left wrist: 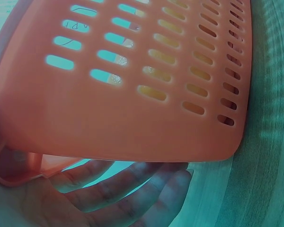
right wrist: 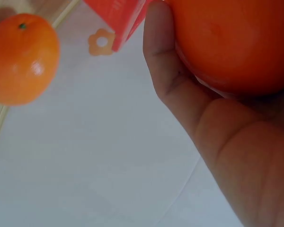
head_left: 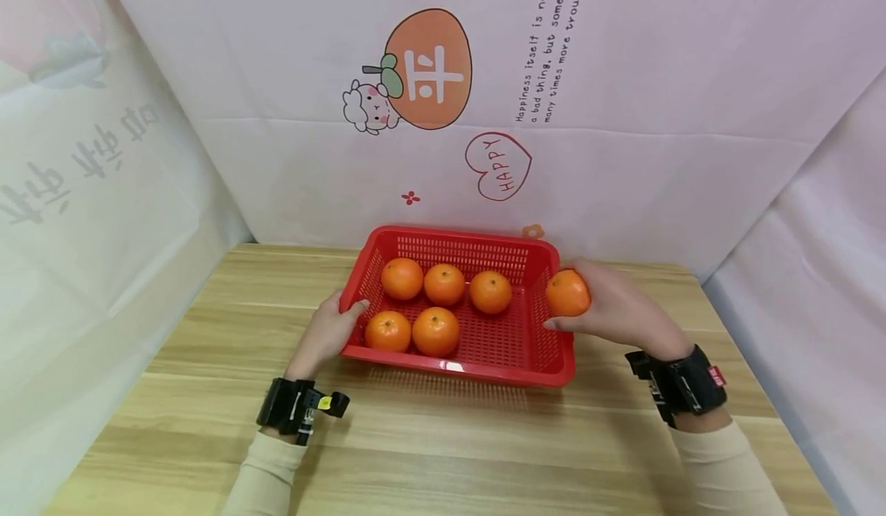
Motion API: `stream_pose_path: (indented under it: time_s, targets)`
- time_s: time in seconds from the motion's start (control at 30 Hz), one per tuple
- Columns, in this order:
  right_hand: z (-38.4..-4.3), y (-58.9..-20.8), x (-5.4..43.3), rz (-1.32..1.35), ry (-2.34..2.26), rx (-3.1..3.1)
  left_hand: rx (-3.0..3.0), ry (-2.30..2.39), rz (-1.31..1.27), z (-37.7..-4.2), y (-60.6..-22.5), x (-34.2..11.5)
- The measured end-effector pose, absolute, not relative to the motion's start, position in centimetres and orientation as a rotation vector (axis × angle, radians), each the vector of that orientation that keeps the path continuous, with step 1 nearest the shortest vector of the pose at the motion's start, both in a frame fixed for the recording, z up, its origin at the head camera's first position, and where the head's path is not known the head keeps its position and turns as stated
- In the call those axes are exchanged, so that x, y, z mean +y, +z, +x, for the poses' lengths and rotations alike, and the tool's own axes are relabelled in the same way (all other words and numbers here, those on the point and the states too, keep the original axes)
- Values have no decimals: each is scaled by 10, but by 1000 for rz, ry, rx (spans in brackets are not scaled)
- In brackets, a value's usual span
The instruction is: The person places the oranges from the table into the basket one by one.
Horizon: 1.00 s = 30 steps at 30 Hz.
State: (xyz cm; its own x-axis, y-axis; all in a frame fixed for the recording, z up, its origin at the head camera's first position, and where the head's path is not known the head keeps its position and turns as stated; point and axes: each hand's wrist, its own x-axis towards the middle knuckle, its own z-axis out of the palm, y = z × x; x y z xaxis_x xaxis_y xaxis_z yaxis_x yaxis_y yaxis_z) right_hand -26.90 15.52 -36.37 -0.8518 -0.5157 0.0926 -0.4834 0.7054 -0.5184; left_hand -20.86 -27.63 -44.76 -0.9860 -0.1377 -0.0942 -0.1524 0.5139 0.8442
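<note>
A red plastic basket [head_left: 457, 366] with slotted walls stands on the table, with several oranges [head_left: 436, 331] inside, mostly toward its left. My left hand [head_left: 328, 331] grips the basket's left rim, thumb over the top; in the left wrist view its fingers [left wrist: 156, 189] lie along the outside wall. At the right rim, my right hand [head_left: 612, 301] holds an orange [head_left: 567, 293] between thumb and fingers. The right wrist view shows this held orange [right wrist: 236, 42] close up. Another orange [right wrist: 23, 59] appears at the left there, outside the basket, hidden in the head view.
The wooden table [head_left: 443, 454] ends at the back against a white printed cloth [head_left: 623, 193]. More white cloth hangs along the left side [head_left: 104, 231] and right side [head_left: 817, 254]. The basket's back rim is close to the rear cloth.
</note>
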Motion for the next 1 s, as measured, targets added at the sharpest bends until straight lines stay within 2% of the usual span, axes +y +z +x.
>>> stream_pose_path:
  time_s: [0.5,1.0]
  targets:
    - [-276,-354,123,-955,-765,2830,2722,1514,-259,-207,-446,-275]
    - [-275,-349,88,-1126,-288,2734,2729,1543,-263,-209,-449,-276]
